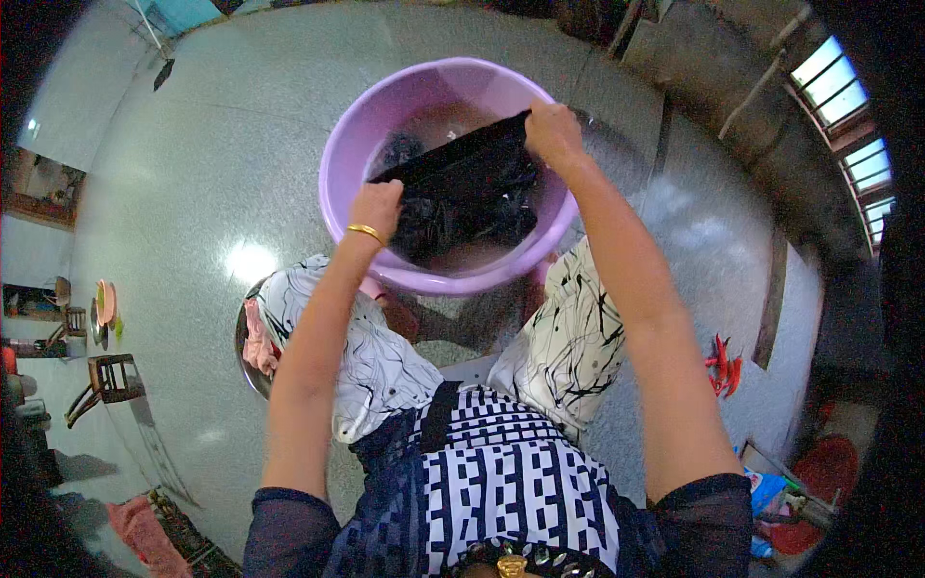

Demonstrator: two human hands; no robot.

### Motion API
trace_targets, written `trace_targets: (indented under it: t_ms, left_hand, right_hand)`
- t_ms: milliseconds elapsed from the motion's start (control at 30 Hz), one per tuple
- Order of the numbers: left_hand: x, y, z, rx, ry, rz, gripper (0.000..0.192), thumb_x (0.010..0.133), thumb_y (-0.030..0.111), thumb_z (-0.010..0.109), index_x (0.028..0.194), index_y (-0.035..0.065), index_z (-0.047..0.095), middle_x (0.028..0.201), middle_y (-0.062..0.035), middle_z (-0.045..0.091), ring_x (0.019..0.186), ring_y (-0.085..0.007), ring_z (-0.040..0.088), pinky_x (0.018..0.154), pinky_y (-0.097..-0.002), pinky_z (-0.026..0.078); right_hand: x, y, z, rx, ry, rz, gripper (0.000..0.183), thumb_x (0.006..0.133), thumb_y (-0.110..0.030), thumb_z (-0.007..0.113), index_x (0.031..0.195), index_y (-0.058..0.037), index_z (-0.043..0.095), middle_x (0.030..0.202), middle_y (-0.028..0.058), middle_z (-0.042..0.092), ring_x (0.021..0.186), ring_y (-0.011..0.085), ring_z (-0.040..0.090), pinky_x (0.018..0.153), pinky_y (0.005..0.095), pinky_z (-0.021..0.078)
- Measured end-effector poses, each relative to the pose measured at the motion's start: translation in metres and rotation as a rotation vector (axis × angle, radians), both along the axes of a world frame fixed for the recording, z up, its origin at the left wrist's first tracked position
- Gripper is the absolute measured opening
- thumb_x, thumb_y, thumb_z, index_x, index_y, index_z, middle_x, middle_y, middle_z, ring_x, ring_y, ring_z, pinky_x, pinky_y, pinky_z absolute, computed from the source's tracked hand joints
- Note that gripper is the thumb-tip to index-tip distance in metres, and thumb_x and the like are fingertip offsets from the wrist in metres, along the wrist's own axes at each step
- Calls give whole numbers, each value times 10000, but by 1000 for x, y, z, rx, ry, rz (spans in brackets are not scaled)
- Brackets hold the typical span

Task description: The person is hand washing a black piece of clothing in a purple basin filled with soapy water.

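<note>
A wet-looking black cloth garment point(462, 162) is stretched between my two hands over a large purple plastic basin point(340, 155). My left hand point(377, 206), with a gold bangle at the wrist, grips its lower left end near the basin's near rim. At the upper right, my right hand point(555, 134) clasps the other end above the rim. More dark fabric lies in the water point(470, 256) below the stretched piece, and its folds are partly hidden. The basin stands on the floor just beyond my knees.
Left of my leg, a metal bowl point(242, 354) holds pink cloth point(259, 339). A small wooden chair point(115, 378) stands farther left. Red items point(723, 367), perhaps chillies, lie on the floor to the right. Blue packaging point(766, 491) sits at lower right.
</note>
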State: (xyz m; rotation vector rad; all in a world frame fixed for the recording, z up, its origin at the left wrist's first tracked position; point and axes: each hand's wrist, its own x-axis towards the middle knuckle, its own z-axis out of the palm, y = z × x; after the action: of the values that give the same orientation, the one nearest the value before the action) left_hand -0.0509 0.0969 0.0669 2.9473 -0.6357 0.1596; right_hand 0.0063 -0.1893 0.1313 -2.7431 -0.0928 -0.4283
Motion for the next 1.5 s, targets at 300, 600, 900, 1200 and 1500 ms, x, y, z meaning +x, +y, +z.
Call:
trace_targets:
  t_ms: [300, 600, 900, 1200, 1500]
  left_hand:
    - [80, 13, 127, 205, -283, -57, 48, 770, 102, 453, 776, 92, 499, 710, -136, 586, 711, -298, 582, 597, -395, 458]
    - [92, 11, 262, 415, -489, 101, 163, 832, 188, 412, 852, 200, 573, 742, -64, 612, 755, -252, 596, 933, -535, 204]
    - [67, 43, 326, 262, -977, -229, 161, 850, 270, 416, 825, 191, 553, 582, -85, 566, 612, -268, 588, 928, -506, 252]
    - [27, 42, 217, 326, -401, -126, 70, 796, 237, 504, 771, 179, 534, 643, -47, 581, 681, -233, 595, 931, -527, 239]
    - [41, 38, 199, 348, -329, -161, 40, 781, 206, 511, 789, 184, 543, 686, -36, 594, 708, -239, 592, 936, -521, 245]
  right_hand:
    - [21, -29, 116, -107, -307, 139, 203, 713, -180, 475, 853, -102, 600, 834, 157, 597, 794, 342, 572, 725, 430, 459]
    - [26, -43, 252, -213, -640, 256, 230, 693, -163, 484, 867, -71, 604, 800, 146, 604, 712, 275, 601, 662, 368, 481]
    - [-45, -19, 326, 215, -216, 263, 184, 649, -87, 476, 746, 3, 603, 676, 152, 599, 643, 245, 598, 591, 355, 462]
    - [-30, -28, 184, 69, 233, 466, 397, 660, -3, 431, 1019, -145, 521, 573, 71, 524, 447, 108, 515, 431, 268, 426]
    - [-81, -14, 152, -111, 185, 819, 606, 621, 53, 425, 1171, -197, 471, 975, 172, 557, 891, 320, 541, 809, 380, 399]
